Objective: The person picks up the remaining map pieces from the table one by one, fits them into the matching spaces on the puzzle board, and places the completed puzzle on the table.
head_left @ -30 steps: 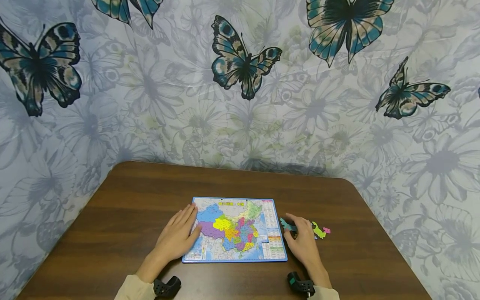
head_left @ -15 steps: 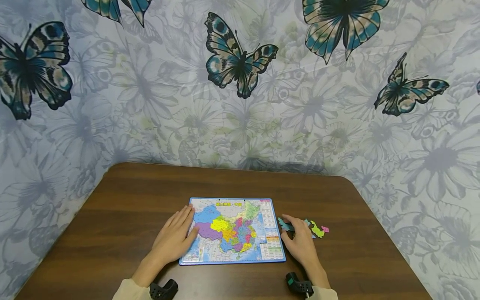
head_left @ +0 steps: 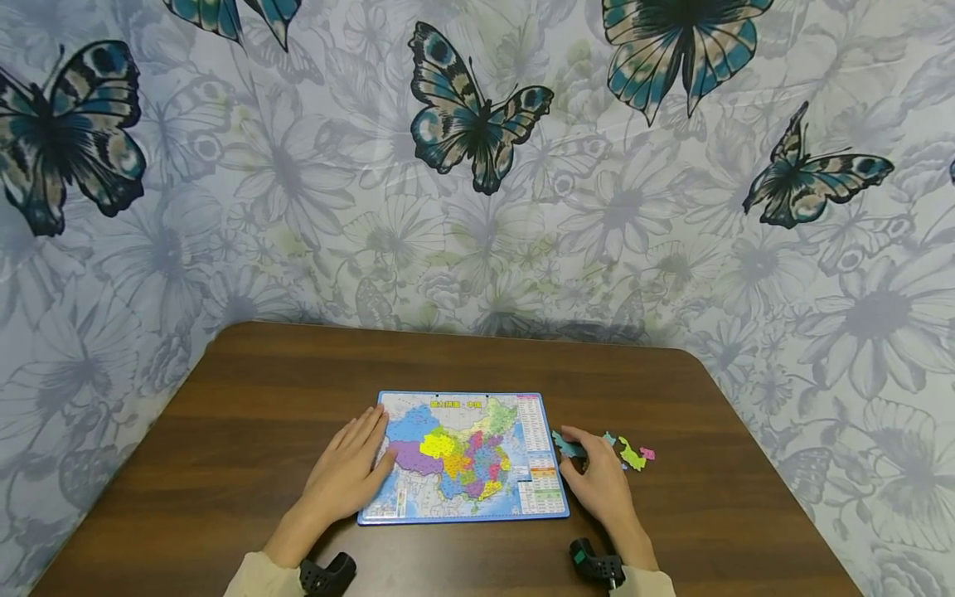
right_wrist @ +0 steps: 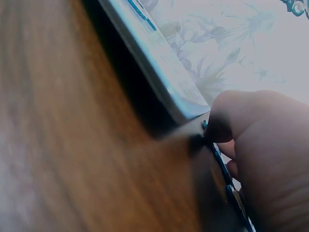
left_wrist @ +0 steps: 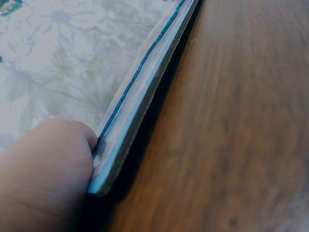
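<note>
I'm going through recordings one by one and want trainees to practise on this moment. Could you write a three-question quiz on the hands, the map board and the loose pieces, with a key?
1. Multiple choice: in the head view, where do the loose pieces lie?
A) left of the map board
B) right of it
C) beyond its far edge

2. True or false: the left hand rests at the board's left edge.

3. Fill in the blank: the outermost piece, beyond the right hand as seen from the board, is coloured ____.

Key: 1. B; 2. True; 3. pink.
</note>
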The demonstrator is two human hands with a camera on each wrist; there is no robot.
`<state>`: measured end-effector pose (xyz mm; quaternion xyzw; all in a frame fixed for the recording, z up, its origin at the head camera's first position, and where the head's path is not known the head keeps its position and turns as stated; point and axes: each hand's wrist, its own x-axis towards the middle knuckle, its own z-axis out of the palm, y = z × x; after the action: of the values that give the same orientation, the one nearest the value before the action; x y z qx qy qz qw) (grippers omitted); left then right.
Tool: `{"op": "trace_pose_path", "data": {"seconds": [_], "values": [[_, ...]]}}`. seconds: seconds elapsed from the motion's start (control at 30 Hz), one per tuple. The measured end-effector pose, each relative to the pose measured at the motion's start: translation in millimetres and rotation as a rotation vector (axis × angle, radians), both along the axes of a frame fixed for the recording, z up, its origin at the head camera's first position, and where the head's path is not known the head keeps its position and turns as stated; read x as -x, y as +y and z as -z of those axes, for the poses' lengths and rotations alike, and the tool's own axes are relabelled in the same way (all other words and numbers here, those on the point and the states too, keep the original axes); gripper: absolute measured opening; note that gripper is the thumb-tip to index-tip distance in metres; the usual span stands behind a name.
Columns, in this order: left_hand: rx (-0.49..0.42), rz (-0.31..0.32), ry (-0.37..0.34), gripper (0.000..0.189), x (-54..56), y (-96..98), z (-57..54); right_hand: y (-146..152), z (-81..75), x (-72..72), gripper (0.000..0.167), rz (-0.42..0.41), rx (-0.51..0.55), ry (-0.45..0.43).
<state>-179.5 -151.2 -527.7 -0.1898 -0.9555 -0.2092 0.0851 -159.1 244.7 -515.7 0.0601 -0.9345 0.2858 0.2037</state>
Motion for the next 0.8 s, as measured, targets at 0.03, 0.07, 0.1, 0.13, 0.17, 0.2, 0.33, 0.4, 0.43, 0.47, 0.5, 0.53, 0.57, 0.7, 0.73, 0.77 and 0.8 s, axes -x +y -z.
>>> {"op": "trace_pose_path", "data": {"seconds": [0.03, 0.07, 0.1, 0.13, 0.17, 0.2, 0.33, 0.4, 0.43, 0.47, 0.5, 0.53, 0.57, 0.7, 0.73, 0.77, 0.8], "values": [[0.001, 0.002, 0.000, 0.070, 0.0, 0.0, 0.1, 0.0, -0.1, -0.4, 0.043, 0.001, 0.000, -0.001], [0.002, 0.003, -0.001, 0.070, 0.1, 0.0, 0.3, 0.1, 0.0, -0.7, 0.042, 0.001, 0.001, -0.002], [0.001, 0.004, 0.001, 0.070, 0.1, -0.2, 0.2, 0.2, 0.1, -0.9, 0.041, 0.000, 0.000, -0.002], [0.000, 0.005, 0.002, 0.070, 0.2, -0.3, 0.2, 0.3, 0.3, -0.9, 0.039, -0.003, -0.002, -0.004], [-0.001, 0.006, 0.002, 0.070, 0.2, -0.5, 0.2, 0.5, 0.4, -0.9, 0.037, -0.008, -0.006, -0.004], [-0.001, 0.006, 0.004, 0.070, 0.3, -0.7, 0.2, 0.7, 0.5, -0.9, 0.036, -0.013, -0.008, -0.004], [-0.002, 0.008, 0.007, 0.069, 0.7, -1.3, -0.3, 1.8, 0.5, -1.5, 0.030, -0.026, -0.018, -0.010], [0.002, 0.009, 0.008, 0.069, 0.8, -1.3, -0.7, 2.3, 0.6, -1.8, 0.029, -0.027, -0.019, -0.020], [0.004, 0.009, 0.008, 0.069, 0.9, -1.4, -0.7, 2.4, 0.6, -1.8, 0.030, -0.027, -0.020, -0.025], [0.005, 0.008, 0.007, 0.069, 1.0, -1.6, -0.5, 2.4, 0.5, -1.9, 0.030, -0.027, -0.021, -0.031], [0.005, 0.008, 0.008, 0.069, 1.1, -1.8, -0.5, 2.3, 0.4, -1.8, 0.031, -0.027, -0.023, -0.036], [0.006, 0.008, 0.006, 0.069, 1.3, -1.8, -0.2, 2.2, 0.2, -1.7, 0.031, -0.027, -0.025, -0.040], [0.007, 0.009, 0.006, 0.069, 1.4, -2.0, 0.0, 2.1, 0.1, -1.8, 0.031, -0.026, -0.025, -0.043], [0.007, 0.014, 0.007, 0.070, 2.6, -2.1, 0.4, 2.2, -0.5, -2.2, 0.033, -0.026, -0.030, -0.049], [0.006, 0.013, 0.005, 0.070, 2.3, -2.2, 0.8, 2.2, -0.5, -2.4, 0.033, -0.028, -0.030, -0.052], [0.004, 0.013, 0.003, 0.070, 2.0, -2.3, 1.2, 2.3, -0.5, -2.5, 0.033, -0.031, -0.031, -0.054], [0.003, 0.013, 0.002, 0.070, 1.7, -2.3, 1.5, 2.4, -0.5, -2.4, 0.034, -0.035, -0.030, -0.054]]}}
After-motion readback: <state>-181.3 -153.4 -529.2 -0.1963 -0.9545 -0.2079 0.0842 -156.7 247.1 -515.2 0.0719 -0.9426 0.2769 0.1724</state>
